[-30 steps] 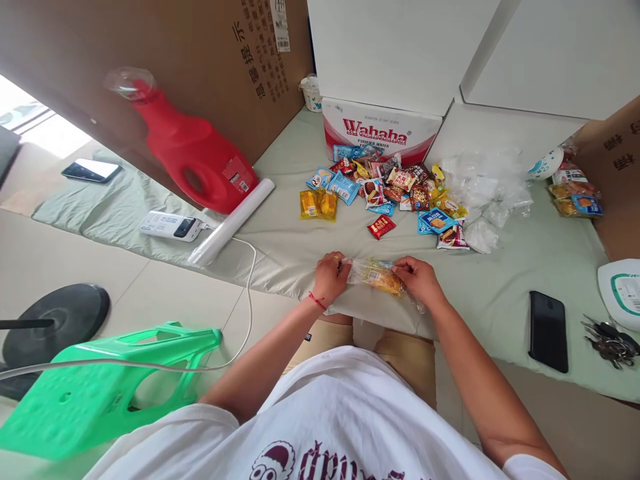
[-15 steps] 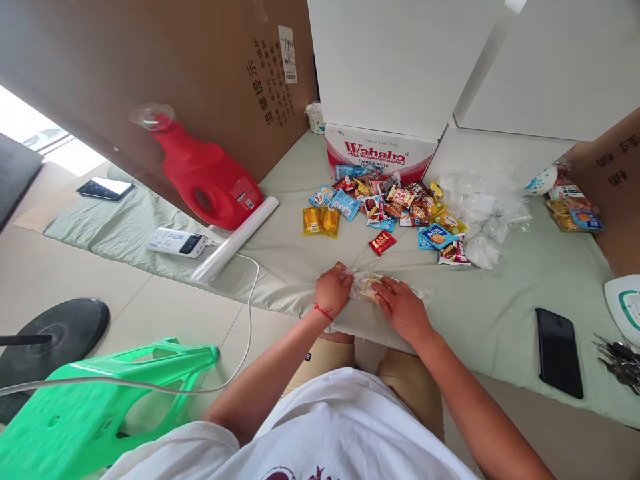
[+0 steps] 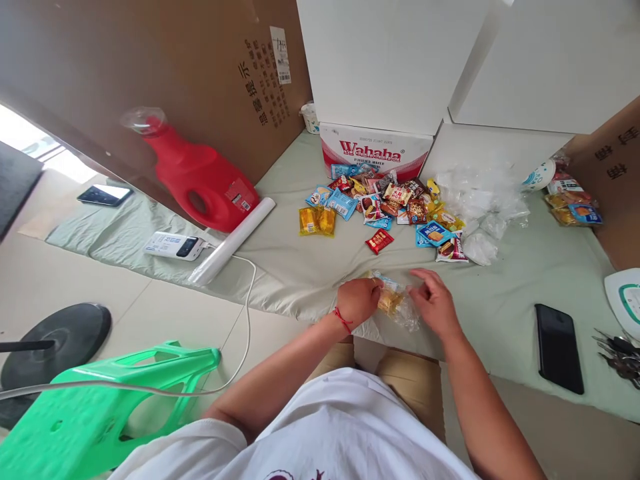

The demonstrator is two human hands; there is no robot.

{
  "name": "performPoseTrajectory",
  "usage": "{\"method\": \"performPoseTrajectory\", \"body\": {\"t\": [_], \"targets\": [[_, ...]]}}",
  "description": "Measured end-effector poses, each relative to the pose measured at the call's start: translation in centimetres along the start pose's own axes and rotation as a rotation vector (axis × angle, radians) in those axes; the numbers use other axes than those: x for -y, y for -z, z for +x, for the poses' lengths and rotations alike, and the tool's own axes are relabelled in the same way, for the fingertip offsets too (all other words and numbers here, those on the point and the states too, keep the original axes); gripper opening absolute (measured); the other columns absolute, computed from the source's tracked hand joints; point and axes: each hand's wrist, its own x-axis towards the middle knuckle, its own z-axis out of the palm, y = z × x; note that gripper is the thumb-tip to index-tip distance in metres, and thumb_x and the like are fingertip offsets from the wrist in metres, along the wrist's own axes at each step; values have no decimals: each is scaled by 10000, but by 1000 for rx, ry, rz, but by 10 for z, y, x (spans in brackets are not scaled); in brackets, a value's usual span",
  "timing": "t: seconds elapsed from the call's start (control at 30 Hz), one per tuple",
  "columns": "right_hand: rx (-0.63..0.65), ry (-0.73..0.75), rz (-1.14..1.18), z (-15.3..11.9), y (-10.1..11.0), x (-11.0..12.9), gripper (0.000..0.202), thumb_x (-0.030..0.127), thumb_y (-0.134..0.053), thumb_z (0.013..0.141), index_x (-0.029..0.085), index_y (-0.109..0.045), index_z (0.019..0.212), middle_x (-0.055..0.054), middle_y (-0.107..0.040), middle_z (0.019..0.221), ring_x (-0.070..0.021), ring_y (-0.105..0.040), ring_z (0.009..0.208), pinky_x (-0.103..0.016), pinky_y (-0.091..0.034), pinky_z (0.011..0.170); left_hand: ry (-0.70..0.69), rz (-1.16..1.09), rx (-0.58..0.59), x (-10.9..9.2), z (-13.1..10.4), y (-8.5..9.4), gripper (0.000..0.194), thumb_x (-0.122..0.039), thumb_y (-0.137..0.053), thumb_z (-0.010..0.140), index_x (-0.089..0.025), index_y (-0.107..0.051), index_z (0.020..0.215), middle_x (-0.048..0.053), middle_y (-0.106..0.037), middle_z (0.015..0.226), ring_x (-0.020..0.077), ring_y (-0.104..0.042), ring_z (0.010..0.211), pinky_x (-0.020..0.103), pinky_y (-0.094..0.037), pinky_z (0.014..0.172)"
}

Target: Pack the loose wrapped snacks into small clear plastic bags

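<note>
My left hand [image 3: 359, 299] is closed on the left side of a clear plastic bag [image 3: 407, 315] near the table's front edge. Through the film I can see yellow and light blue snack packs [image 3: 389, 298]. Just to the right of the bag is my right hand [image 3: 436, 305], its fingers apart and the thumb close to the film; whether it touches is hard to tell. A red snack packet [image 3: 379, 241] lies by itself beyond the hands. Farther back is a pile of wrapped snacks [image 3: 395, 197], with a yellow pack [image 3: 317, 221] at its left.
Crumpled clear bags [image 3: 483, 207] lie right of the pile, before white boxes [image 3: 375, 60]. On the left are a plastic film roll [image 3: 233, 241], red jug [image 3: 200, 173] and power bank [image 3: 173, 245]. A black phone [image 3: 559, 348] and keys [image 3: 620, 357] lie right. A green stool [image 3: 100, 407] stands below.
Both hands have moved right. The bag has turned, showing its yellow and light blue contents more. My right hand has lifted off the bag's top to its right side.
</note>
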Motion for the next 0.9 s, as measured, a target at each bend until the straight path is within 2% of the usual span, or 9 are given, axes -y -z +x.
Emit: {"method": "performPoseTrajectory", "body": {"t": [0.07,0.13,0.23,0.3,0.4,0.53,0.63,0.73,0.9], "targets": [[-68,-37,-162,-5,11,-10,647,553,-654,860,178,-576,1381,-148,-639,1265,-252,-591,944,-425,-495,898,13,1,-13,0,-2,-5,311,-330,-516,973,-297,-764,1157,67,-782,1118,284,-716,1018,360,-473,807],[-15,-104,-288,-11,14,-17,714,561,-712,797,148,-586,1366,-141,-677,1121,-298,-568,1001,-482,-449,973,44,-25,-49,-1,-3,-9,294,-355,-543,969,-292,-753,1164,59,-775,1118,269,-706,1027,358,-477,836],[63,-144,-340,-22,9,-17,358,454,-642,848,190,-713,1078,-107,-671,970,-287,-557,975,-474,-430,979,113,-21,-184,-4,-3,-11,453,-390,-671,889,-239,-651,1316,93,-719,1208,290,-647,1129,393,-469,939],[15,-120,-322,-29,4,-10,246,408,-574,882,211,-715,927,-110,-653,991,-279,-557,996,-454,-431,974,171,3,-256,-4,-2,-11,656,-434,-769,800,-191,-581,1379,145,-632,1329,331,-559,1252,442,-441,1019],[-24,-114,-229,-35,0,7,245,404,-517,908,216,-672,924,-109,-641,1025,-245,-593,931,-392,-468,881,190,4,-207,-3,1,-10,576,-510,-798,754,-172,-657,1198,175,-546,1397,368,-455,1347,492,-401,1079],[116,-233,-41,-38,-9,27,179,393,-506,914,241,-586,864,-23,-638,788,-187,-578,685,-306,-456,676,125,-64,-177,-7,-4,-18,419,-429,-809,737,-185,-655,1041,137,-600,1230,340,-508,1249,469,-444,1024],[101,-330,279,-40,-19,35,179,421,-574,883,244,-582,852,2,-638,752,-176,-597,677,-296,-494,668,-51,-172,-303,-12,-17,-28,319,-293,-738,802,-203,-632,1089,95,-620,1107,250,-584,1037,380,-498,896],[31,-394,733,-44,-29,36,217,441,-674,814,237,-631,876,-15,-684,860,-183,-641,789,-315,-551,758,-364,-169,-411,-16,-29,-38,178,-247,-617,915,-242,-667,1086,97,-654,1137,247,-581,1086,398,-473,927],[-1,-476,1132,-57,-30,29,288,513,-607,840,233,-672,822,-44,-705,846,-202,-662,792,-362,-589,766,-608,-143,-137,-9,-31,-42,300,-159,-511,933,-291,-724,1098,110,-697,1254,298,-534,1304,489,-383,1036]]}}
